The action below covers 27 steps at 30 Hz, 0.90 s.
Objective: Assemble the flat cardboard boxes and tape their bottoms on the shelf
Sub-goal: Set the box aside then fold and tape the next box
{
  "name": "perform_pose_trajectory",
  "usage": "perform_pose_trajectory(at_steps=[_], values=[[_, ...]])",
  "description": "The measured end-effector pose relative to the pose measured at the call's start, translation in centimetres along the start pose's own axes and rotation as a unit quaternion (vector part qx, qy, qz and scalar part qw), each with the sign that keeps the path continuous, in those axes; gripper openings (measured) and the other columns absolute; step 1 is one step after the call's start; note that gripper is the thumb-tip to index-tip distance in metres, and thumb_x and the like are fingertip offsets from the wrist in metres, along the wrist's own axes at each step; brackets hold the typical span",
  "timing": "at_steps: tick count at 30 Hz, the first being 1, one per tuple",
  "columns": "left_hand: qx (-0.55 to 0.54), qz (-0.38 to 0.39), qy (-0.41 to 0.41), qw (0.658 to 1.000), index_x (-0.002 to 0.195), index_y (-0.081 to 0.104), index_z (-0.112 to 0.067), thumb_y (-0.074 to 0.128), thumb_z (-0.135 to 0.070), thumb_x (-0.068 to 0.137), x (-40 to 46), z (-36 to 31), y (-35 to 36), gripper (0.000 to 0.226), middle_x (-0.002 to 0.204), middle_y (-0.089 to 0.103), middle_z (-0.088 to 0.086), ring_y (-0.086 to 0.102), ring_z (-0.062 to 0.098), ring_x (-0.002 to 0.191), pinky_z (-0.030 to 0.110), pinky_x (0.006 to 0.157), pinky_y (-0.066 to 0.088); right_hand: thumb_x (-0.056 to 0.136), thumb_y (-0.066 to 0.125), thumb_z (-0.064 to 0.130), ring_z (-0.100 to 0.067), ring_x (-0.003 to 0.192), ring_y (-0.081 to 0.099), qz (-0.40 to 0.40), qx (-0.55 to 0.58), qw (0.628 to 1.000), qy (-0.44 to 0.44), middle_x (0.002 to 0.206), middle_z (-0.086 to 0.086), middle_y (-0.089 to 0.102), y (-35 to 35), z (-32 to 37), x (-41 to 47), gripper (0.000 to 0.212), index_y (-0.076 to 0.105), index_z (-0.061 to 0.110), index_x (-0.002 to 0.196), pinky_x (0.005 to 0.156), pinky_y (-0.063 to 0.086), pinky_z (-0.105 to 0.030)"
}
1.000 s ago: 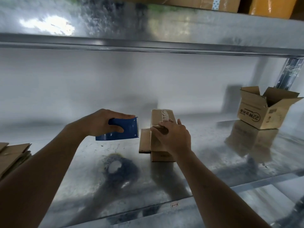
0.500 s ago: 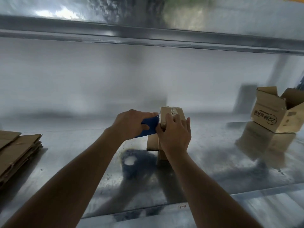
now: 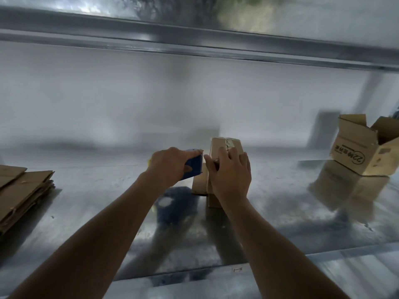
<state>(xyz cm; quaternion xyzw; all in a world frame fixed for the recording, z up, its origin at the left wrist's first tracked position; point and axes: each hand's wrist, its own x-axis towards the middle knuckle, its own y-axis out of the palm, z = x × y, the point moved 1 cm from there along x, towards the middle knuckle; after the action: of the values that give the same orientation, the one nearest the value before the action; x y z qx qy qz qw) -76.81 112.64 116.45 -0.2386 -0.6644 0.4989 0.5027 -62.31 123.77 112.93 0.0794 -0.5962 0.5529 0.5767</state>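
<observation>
A small cardboard box [image 3: 226, 145] stands bottom-up in the middle of the metal shelf [image 3: 280, 216], with tape along its top seam. My right hand [image 3: 230, 175] lies over its near side, fingers spread on the top. My left hand [image 3: 170, 167] grips a blue tape dispenser [image 3: 193, 167] held against the box's left side. A loose flap hangs out at the box's lower left. The near face of the box is hidden behind my right hand.
A stack of flat cardboard boxes [image 3: 21, 193] lies at the shelf's left edge. An assembled box [image 3: 364, 145] with open flaps and printed lettering stands at the far right. The upper shelf beam [image 3: 194, 37] runs overhead. The shelf's front lip [image 3: 216, 275] is near me.
My left hand carried the blue dispenser rightward from clear of the box up against its left side. My right hand slid from the near top edge up onto the top of the box.
</observation>
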Motion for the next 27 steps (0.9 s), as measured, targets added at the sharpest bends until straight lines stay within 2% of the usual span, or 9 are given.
perform_pose_trajectory(at_steps=[5, 7, 9, 11, 17, 22, 25, 27], values=[[-0.009, 0.016, -0.002, 1.0, 0.157, 0.029, -0.051, 0.054, -0.037, 0.105, -1.1, 1.2, 0.4, 0.059, 0.116, 0.064, 0.0, 0.051, 0.01, 0.086, 0.025, 0.074, 0.04, 0.096, 0.062, 0.06, -0.032, 0.112, 0.058, 0.006, 0.002, 0.999, -0.035, 0.122, -0.01, 0.065, -0.1, -0.8, -0.5, 0.048, 0.063, 0.017, 0.117, 0.093, 0.054, -0.043], [-0.006, 0.023, -0.012, 1.0, 0.156, 0.027, -0.054, 0.052, -0.038, 0.106, -1.8, 1.9, 0.5, 0.059, 0.107, 0.06, -0.001, 0.052, 0.012, 0.084, 0.026, 0.071, 0.04, 0.097, 0.062, 0.06, -0.031, 0.115, 0.059, 0.01, 0.003, 0.999, -0.048, 0.125, -0.009, 0.065, -0.3, -1.5, -0.6, 0.046, 0.063, 0.018, 0.116, 0.106, 0.05, -0.045], [-0.002, 0.032, -0.026, 0.999, 0.155, 0.026, -0.057, 0.052, -0.04, 0.106, -2.4, 2.5, 0.3, 0.058, 0.101, 0.055, -0.002, 0.053, 0.015, 0.082, 0.027, 0.07, 0.041, 0.099, 0.058, 0.061, -0.03, 0.121, 0.061, 0.01, -0.004, 0.998, -0.054, 0.129, -0.009, 0.067, -0.9, -1.8, -0.5, 0.048, 0.066, 0.018, 0.12, 0.122, 0.033, -0.047], [0.0, 0.042, -0.038, 0.998, 0.155, 0.025, -0.059, 0.052, -0.041, 0.106, -3.1, 2.9, 0.1, 0.059, 0.099, 0.055, -0.001, 0.055, 0.017, 0.083, 0.028, 0.07, 0.042, 0.101, 0.053, 0.061, -0.029, 0.123, 0.062, 0.004, -0.005, 0.998, -0.068, 0.129, -0.009, 0.068, -1.7, -1.8, -0.2, 0.05, 0.066, 0.018, 0.125, 0.126, 0.025, -0.047], [-0.004, 0.074, -0.068, 0.995, 0.153, 0.02, -0.064, 0.051, -0.043, 0.106, -4.6, 3.6, 0.0, 0.06, 0.095, 0.05, -0.002, 0.056, 0.02, 0.084, 0.031, 0.07, 0.043, 0.099, 0.054, 0.067, -0.026, 0.114, 0.067, -0.018, 0.013, 0.995, -0.092, 0.12, -0.007, 0.072, -3.9, -1.6, -0.2, 0.056, 0.068, 0.017, 0.121, 0.126, 0.028, -0.044], [0.054, 0.069, -0.052, 0.995, 0.157, 0.011, -0.059, 0.045, -0.045, 0.108, -5.4, 2.9, 0.2, 0.061, 0.105, 0.058, 0.004, 0.061, 0.024, 0.092, 0.032, 0.075, 0.042, 0.089, 0.058, 0.077, -0.029, 0.119, 0.063, 0.042, 0.011, 0.996, -0.076, 0.13, -0.004, 0.066, -4.0, -1.9, -1.2, 0.063, 0.062, 0.025, 0.125, 0.123, 0.031, -0.052], [0.099, 0.07, -0.033, 0.992, 0.159, 0.002, -0.055, 0.044, -0.045, 0.108, -5.5, 2.8, 0.9, 0.067, 0.116, 0.062, 0.007, 0.064, 0.025, 0.098, 0.035, 0.084, 0.044, 0.087, 0.064, 0.073, -0.03, 0.123, 0.06, 0.079, 0.025, 0.993, -0.082, 0.137, -0.005, 0.061, -4.2, -2.1, -1.7, 0.062, 0.059, 0.027, 0.128, 0.119, 0.038, -0.053], [0.114, 0.079, -0.024, 0.99, 0.159, -0.006, -0.054, 0.046, -0.044, 0.107, -5.5, 2.9, 1.7, 0.073, 0.116, 0.062, 0.009, 0.064, 0.026, 0.097, 0.037, 0.09, 0.047, 0.089, 0.064, 0.071, -0.029, 0.127, 0.058, 0.088, 0.013, 0.992, -0.089, 0.139, -0.004, 0.06, -4.3, -2.2, -1.7, 0.06, 0.058, 0.027, 0.13, 0.123, 0.033, -0.05]])
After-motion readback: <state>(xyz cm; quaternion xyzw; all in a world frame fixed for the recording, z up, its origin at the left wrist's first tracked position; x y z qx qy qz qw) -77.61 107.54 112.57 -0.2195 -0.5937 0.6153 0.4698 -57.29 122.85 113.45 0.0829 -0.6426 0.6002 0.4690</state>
